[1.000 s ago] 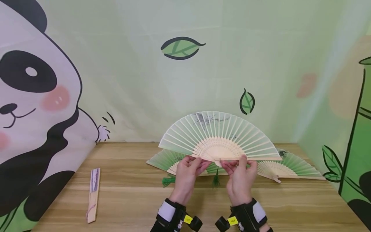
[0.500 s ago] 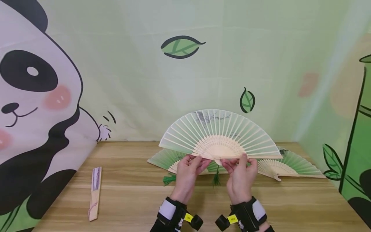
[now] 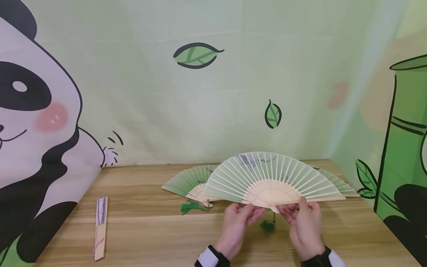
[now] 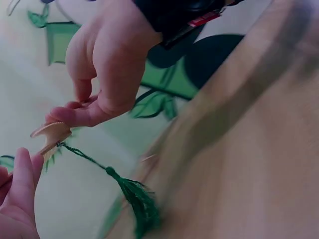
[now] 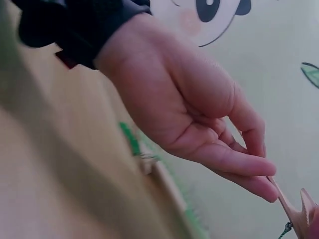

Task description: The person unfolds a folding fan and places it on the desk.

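Observation:
Both hands hold a spread pale-green folding fan (image 3: 270,193), its arc up and its straight lower edge towards the person. Left of the pivot, the left hand (image 3: 235,230) pinches the lower guard stick between thumb and fingers. The right hand (image 3: 307,230) pinches the guard stick to the right of it. From the pivot dangles a dark green tassel (image 3: 268,227), seen larger as a green tassel (image 4: 137,201) in the left wrist view. In the right wrist view the far hand is the left hand (image 5: 184,104), fingertips at the wooden stick.
Behind the held fan, two more spread fans lie on the wooden table (image 3: 143,230): a green fan (image 3: 188,181) with a tassel, and another fan (image 3: 337,181), mostly hidden. A folded fan (image 3: 101,228) lies at the left. A panda-printed backdrop (image 3: 140,92) stands behind.
Both hands have brought the spread fan lower and to the right, nearer the person. The head view has shifted slightly right. The tassel now swings below the fan's pivot.

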Available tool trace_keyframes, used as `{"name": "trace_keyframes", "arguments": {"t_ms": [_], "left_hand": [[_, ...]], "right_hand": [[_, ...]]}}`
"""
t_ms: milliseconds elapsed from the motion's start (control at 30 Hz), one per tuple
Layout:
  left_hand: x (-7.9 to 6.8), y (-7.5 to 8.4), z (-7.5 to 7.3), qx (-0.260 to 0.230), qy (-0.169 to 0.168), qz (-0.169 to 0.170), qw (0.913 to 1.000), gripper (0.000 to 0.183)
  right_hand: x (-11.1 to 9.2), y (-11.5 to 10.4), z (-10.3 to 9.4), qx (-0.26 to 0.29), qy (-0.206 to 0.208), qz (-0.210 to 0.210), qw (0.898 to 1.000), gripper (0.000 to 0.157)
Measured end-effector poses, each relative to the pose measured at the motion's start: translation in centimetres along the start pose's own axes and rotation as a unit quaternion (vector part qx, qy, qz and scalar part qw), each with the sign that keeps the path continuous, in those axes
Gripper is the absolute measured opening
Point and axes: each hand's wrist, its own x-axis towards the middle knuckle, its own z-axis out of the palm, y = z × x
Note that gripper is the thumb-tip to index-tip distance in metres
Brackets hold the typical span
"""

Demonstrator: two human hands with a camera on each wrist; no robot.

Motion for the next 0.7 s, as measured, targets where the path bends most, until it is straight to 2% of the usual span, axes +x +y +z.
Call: {"name": "trace_keyframes", "arguments": {"t_ms": [167, 267, 400, 500, 600, 700], "left_hand": [[-2.4, -2.6, 1.5, -0.036, -0.008, -0.067, 0.9971, 0.021], [-3.6, -3.7, 2.2, -0.042, 0.001, -0.101, 0.9941, 0.021], [-4.9, -4.9, 3.0, -0.024, 0.035, -0.144, 0.9887, 0.020], [-5.5, -5.3, 2.9, 0.001, 0.047, -0.168, 0.9848, 0.019], [-5.9, -5.5, 2.3, 0.019, 0.041, -0.175, 0.9834, 0.021], [-6.1, -5.6, 1.5, 0.030, 0.031, -0.176, 0.9835, 0.023]], "right_hand": [[-0.8, -0.6, -4.4, -0.044, 0.032, 0.062, 0.997, 0.018], [-1.3, -0.8, -6.7, -0.070, 0.055, 0.091, 0.992, 0.019], [-2.1, -0.4, -8.5, -0.106, 0.090, 0.110, 0.984, 0.022], [-2.4, 0.1, -9.3, -0.140, 0.104, 0.111, 0.978, 0.030], [-2.2, 0.7, -10.4, -0.158, 0.060, 0.121, 0.978, 0.044], [-1.5, 1.4, -12.1, -0.179, -0.015, 0.138, 0.974, 0.054]]}}
